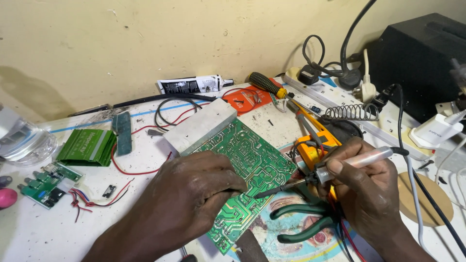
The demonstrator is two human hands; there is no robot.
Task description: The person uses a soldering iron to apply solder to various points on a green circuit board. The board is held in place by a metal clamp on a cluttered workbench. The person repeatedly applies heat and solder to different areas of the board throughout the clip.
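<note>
Left hand (194, 189) is pressing down, fingers curled, on the green circuit board (245, 162) lying mid-tabletop with an aluminium heat sink (199, 127) along its far edge. Right hand (361, 187) is gripping a soldering iron (335, 170) closed-fisted, its tip touching the board's near right edge. Green-handled pliers (303, 223) are lying just beside the right hand; a yellow-and-black screwdriver (269, 86) is resting toward the tabletop's far edge.

Green-handled pliers (303, 223), a yellow screwdriver (268, 85), a glue tube (191, 85), a coiled iron stand (350, 112), a power strip (340, 99).
</note>
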